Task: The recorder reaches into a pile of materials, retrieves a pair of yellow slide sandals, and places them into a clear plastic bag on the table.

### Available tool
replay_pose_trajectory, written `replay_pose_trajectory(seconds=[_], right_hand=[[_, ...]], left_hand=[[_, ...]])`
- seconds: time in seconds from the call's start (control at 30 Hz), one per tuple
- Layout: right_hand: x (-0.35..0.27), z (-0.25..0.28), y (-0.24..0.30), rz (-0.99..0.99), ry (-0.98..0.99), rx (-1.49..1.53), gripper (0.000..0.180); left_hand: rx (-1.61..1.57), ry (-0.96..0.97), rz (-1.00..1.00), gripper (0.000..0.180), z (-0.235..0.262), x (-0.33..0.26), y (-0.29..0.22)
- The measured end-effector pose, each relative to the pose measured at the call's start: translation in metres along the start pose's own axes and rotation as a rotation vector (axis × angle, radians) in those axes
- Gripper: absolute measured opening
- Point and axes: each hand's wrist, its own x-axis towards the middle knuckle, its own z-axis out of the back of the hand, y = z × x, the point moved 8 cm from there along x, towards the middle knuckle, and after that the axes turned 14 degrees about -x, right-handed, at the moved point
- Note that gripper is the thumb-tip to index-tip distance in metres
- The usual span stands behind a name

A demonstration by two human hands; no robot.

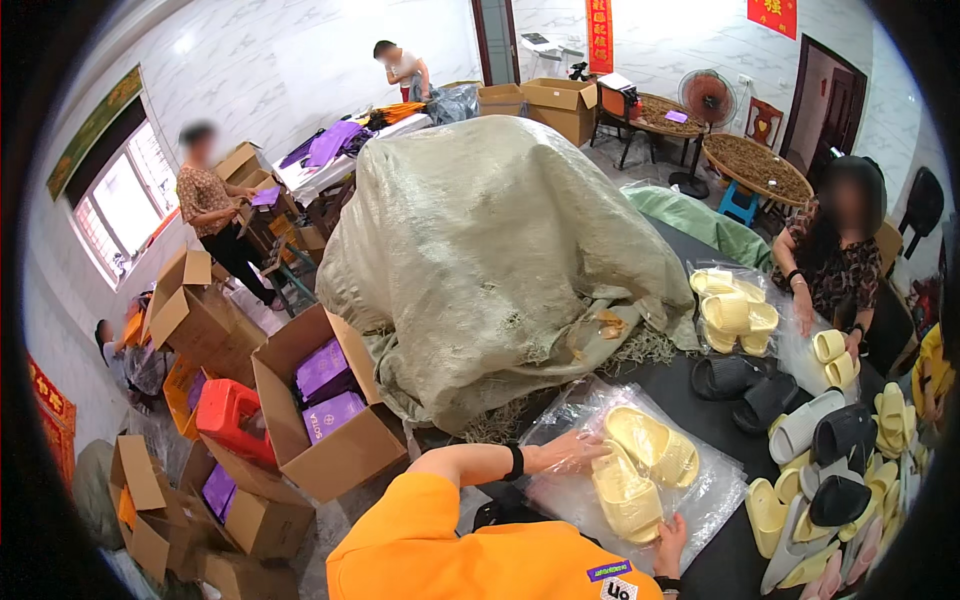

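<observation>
A pair of pale yellow slippers [628,492] lies on clear plastic bags [712,505] on the dark table in front of me. My left hand [570,453] reaches in from the left and is closed on the clear bag, its fingertips beside the end of the nearer slipper. Below it, my right hand [670,548] grips the other end of that slipper, thumb up along its edge. Whether the slippers lie inside the top bag or on it is hard to tell.
A big covered heap [500,250] stands beyond my hands. Loose slippers [840,440] pile up on the right, where a co-worker [835,250] handles bagged yellow slippers [735,310]. Open cartons [330,440] with purple packs and a red plastic container [232,420] crowd the left.
</observation>
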Motion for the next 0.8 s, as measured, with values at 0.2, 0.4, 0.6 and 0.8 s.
replay_pose_trajectory(seconds=[0.2, 0.4, 0.6, 0.8], right_hand=[[-0.016, -0.015, 0.019, -0.063, -0.002, -0.029, 0.057], [-0.003, -0.001, -0.002, -0.007, 0.016, 0.042, 0.057], [-0.003, 0.002, -0.005, -0.043, -0.028, -0.008, 0.057], [-0.004, 0.001, -0.004, -0.027, -0.021, -0.041, 0.057]], left_hand=[[0.107, -0.135, -0.206, 0.059, 0.011, 0.015, -0.02], [0.035, 0.175, 0.054, 0.058, 0.004, 0.048, -0.025], [0.07, -0.004, -0.299, 0.057, -0.039, 0.071, -0.027], [-0.037, 0.112, -0.169, 0.042, -0.055, 0.09, -0.035]])
